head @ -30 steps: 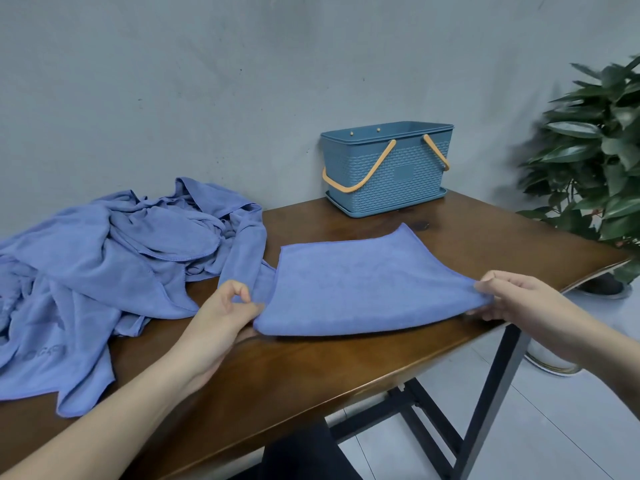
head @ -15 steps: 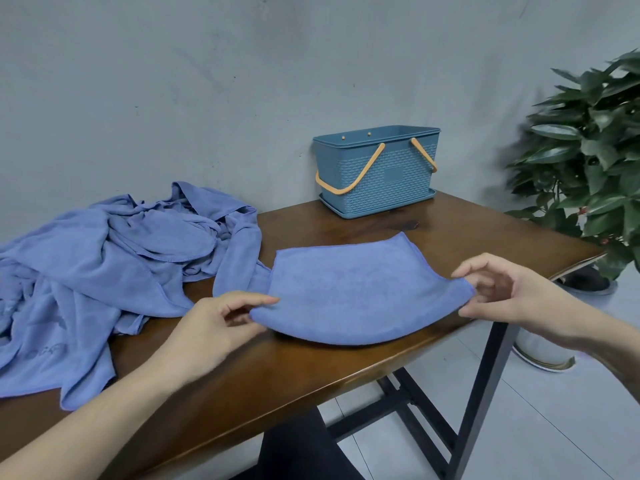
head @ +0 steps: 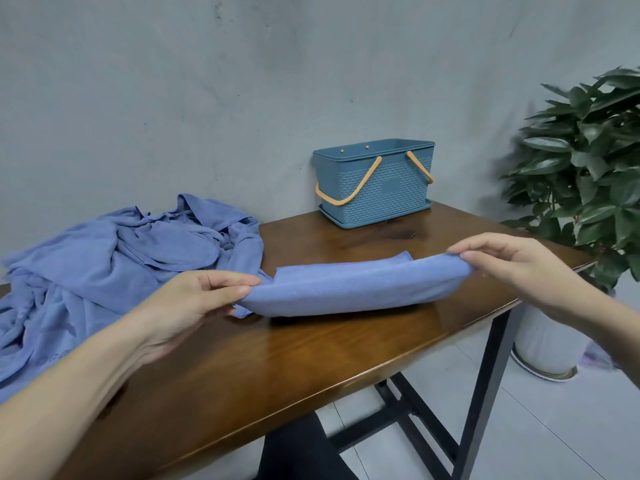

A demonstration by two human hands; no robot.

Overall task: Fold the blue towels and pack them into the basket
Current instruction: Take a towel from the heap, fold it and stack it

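1. on the wooden table point(head: 311, 358), near its front edge, a folded blue towel point(head: 349, 289) hangs lifted by its two near corners while its far part lies on the wood; this looks like another fold in progress, the near edge being carried over toward the far edge.
2. at the left end, the left hand point(head: 187, 303) pinches the towel's corner between thumb and straightened fingers, the palm turned inward; the grip is light and at the very edge, which probably keeps the layers aligned without crumpling them.
3. at the right end, the right hand point(head: 519, 265) grips the opposite corner, fingers curled over the top of the cloth with the thumb beneath; the hands are well apart, so the towel is stretched fairly taut between them, sagging only a little in the middle.
4. a heap of unfolded blue towels point(head: 104, 268) lies on the left part of the table, just beside the one being folded and touching or nearly touching its left corner; it seems parked within easy reach for later turns.
5. the blue basket point(head: 377, 188) with orange handles stands at the back of the table by the wall, apart from the hands; its inside cannot be seen, so whether any towel is packed is unclear.
6. a potted plant point(head: 588, 174) stands on the floor to the right.
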